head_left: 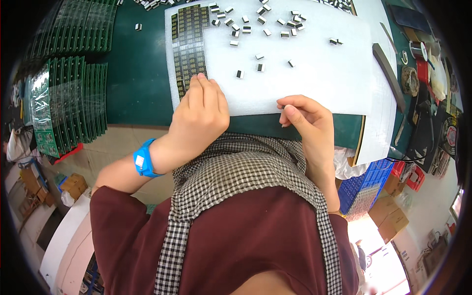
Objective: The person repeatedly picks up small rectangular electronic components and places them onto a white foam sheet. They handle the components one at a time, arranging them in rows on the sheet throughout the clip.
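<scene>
My left hand (pixel 204 105), with a blue wristband (pixel 143 158) on its wrist, bends over the lower end of a dark sheet printed with rows of small yellowish digit patterns (pixel 189 44). Its fingers are pressed together and their tips touch the sheet; the thumb is hidden, and so is anything between them. My right hand (pixel 312 118) hovers at the near edge of the white foam mat (pixel 314 81), thumb and curled fingers drawn together in a pinch. What it holds, if anything, is too small to make out. Small black-and-white display modules (pixel 260 68) with pins lie scattered on the mat.
Green circuit boards (pixel 64 108) stand in packed rows at the left of the green table (pixel 135 83). A dark grey bar (pixel 388 76) lies to the right, near a solder spool (pixel 418 50). Below the table's right side is a blue crate (pixel 361 189).
</scene>
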`<move>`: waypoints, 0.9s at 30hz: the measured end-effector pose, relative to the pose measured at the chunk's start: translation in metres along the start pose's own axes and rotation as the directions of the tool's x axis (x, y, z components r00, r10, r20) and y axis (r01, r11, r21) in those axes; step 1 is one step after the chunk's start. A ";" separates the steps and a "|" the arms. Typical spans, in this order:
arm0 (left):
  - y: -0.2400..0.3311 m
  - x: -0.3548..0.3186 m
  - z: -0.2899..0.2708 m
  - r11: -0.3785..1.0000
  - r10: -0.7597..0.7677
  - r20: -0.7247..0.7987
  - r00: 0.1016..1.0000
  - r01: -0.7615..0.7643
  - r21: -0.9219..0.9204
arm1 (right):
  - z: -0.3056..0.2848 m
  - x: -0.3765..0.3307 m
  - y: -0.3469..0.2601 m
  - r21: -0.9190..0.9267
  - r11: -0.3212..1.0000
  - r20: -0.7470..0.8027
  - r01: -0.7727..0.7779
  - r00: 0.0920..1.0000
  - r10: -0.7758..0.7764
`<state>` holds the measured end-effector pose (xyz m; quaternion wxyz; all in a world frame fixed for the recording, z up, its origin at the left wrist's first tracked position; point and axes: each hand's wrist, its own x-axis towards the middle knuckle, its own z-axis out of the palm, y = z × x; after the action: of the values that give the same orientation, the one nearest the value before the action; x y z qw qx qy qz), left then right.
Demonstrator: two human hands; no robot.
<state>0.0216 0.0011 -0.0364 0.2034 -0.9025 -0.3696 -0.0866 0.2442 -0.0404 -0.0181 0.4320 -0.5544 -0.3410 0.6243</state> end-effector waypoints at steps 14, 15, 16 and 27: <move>0.020 0.025 -0.015 -0.855 0.115 0.743 0.659 0.447 -0.264 | 0.020 0.005 0.011 -0.503 0.510 0.109 0.698 0.636 -0.764; 0.020 0.024 -0.013 -0.851 0.108 0.740 0.664 0.446 -0.276 | 0.020 0.006 0.011 -0.524 0.488 0.127 0.698 0.631 -0.766; 0.020 0.024 -0.012 -0.847 0.101 0.736 0.669 0.445 -0.289 | 0.020 0.006 0.011 -0.545 0.466 0.144 0.697 0.625 -0.767; 0.016 0.031 -0.027 -0.546 -0.025 0.684 0.729 0.564 -0.620 | 0.018 0.006 0.007 -0.668 0.223 0.353 0.710 0.566 -0.745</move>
<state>0.0550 -0.0016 -0.0078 -0.7345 -0.4618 -0.4253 -0.2578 0.2249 -0.0365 -0.0238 0.4055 -0.4668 -0.7744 0.1339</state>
